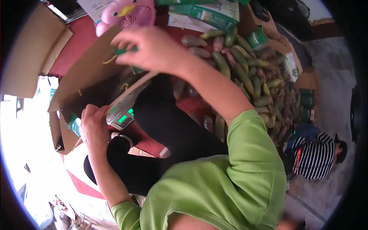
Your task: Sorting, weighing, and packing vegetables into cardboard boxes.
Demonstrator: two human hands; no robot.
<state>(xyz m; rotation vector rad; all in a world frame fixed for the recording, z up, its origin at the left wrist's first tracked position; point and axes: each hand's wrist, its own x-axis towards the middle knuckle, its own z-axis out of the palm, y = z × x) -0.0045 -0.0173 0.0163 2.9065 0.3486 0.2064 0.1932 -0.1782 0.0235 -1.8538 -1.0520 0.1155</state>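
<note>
We have, at 2 o'clock, a broad pile of green and purplish produce (255, 82). Toward 10 o'clock, our large open cardboard box (78, 71) stands on its near side, with a narrow cardboard flap (134, 87), seen nearly edge-on, slanting between our hands. Past the flap, at 9 o'clock, sits a scale (122, 119) with a lit green display.

Our right hand (147, 50), at 11 o'clock, is blurred, fingers part-spread above a small green piece (128, 50); we cannot tell whether it grasps that or nothing. Our left hand (94, 128), at 9 o'clock, looks clasped on the flap's lower end, fingers bent over it.

To handle the box well, we would judge it best to keep the left grip firm, steady the flap's upper end, and bend it clear of the scale without pressing on it.
</note>
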